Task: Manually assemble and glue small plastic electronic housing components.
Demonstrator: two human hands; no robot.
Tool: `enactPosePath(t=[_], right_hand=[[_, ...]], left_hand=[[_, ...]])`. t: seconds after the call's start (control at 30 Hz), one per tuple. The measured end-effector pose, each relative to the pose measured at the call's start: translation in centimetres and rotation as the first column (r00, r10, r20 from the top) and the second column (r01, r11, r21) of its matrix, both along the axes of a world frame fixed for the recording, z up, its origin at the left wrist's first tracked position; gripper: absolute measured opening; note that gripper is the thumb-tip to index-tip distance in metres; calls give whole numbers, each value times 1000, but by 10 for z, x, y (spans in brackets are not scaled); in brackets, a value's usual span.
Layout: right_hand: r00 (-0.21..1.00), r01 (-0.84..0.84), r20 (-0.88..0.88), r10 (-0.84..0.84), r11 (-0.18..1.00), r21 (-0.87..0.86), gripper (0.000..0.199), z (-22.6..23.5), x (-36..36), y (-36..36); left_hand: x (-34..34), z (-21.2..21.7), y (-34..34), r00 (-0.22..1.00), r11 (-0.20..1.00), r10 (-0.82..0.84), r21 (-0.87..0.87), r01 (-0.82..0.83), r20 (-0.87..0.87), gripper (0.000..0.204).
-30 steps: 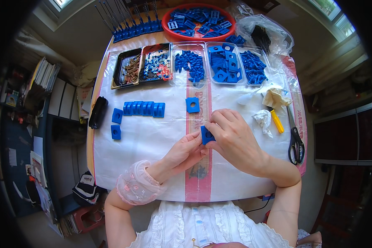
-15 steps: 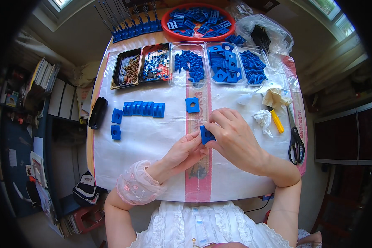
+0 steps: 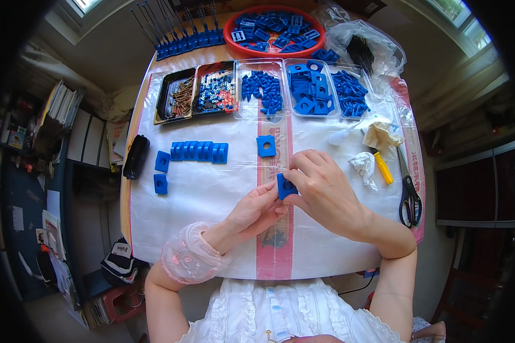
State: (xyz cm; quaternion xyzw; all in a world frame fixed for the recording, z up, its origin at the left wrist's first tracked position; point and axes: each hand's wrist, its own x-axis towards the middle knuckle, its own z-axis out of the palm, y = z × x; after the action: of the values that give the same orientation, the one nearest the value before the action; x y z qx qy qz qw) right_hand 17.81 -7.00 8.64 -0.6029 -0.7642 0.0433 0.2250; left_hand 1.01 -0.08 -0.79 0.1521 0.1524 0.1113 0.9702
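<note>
Both hands, left hand (image 3: pixel 256 208) and right hand (image 3: pixel 320 186), pinched around small blue square plastic block (image 3: pixel 284 186), held just above white plastic table cover (image 3: pixel 206 194) for fingertip work.

Blue small block (image 3: pixel 284 186) sits between the hands, bright against the white sheet (image 3: pixel 212 194) over the table, and a pinkish-red strip (image 3: pixel 276 240) runs down that sheet. Left of the block, a row of blue blocks (image 3: pixel 199 151) and two blue squares (image 3: pixel 161 171). Beyond the block, a red bowl (image 3: pixel 273 31) brims with blue parts. A black tray (image 3: pixel 174 94) shows rusty-brown screws. Right of the block, a yellow handle (image 3: pixel 383 168) and black scissors (image 3: pixel 409 197). The left cuff (image 3: pixel 186 260) is pink, patterned lace.
</note>
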Motion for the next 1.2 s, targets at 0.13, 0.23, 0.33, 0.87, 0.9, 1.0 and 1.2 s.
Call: enactPosePath(t=[0.13,0.23,0.33,0.87,0.9,1.0,1.2], right_hand=[[1000,0,-7,0,1000,-18,24,0,1,0],[1000,-1,-8,1,1000,-17,24,-1,1,1],[1000,-6,-7,6,1000,1,24,-2,2,1],[1000,-15,0,15,1000,4,19,-5,2,0],[1000,-16,3,16,1000,-1,19,-5,2,0],[1000,-16,-7,16,1000,15,20,-5,2,0],[1000,-8,5,8,1000,-10,23,-2,1,0]], left_hand=[[1,5,0,1000,1000,-1,-8,0,-29,25],[0,5,0,1000,1000,-2,2,2,-24,24],[0,4,0,1000,1000,-8,23,9,-25,22],[-1,1,-1,1000,999,-8,41,9,-12,24],[0,2,-1,1000,999,-5,42,5,-15,24],[0,3,-1,1000,999,7,39,-6,-25,24],[-1,1,-1,1000,999,8,42,-8,-4,26]])
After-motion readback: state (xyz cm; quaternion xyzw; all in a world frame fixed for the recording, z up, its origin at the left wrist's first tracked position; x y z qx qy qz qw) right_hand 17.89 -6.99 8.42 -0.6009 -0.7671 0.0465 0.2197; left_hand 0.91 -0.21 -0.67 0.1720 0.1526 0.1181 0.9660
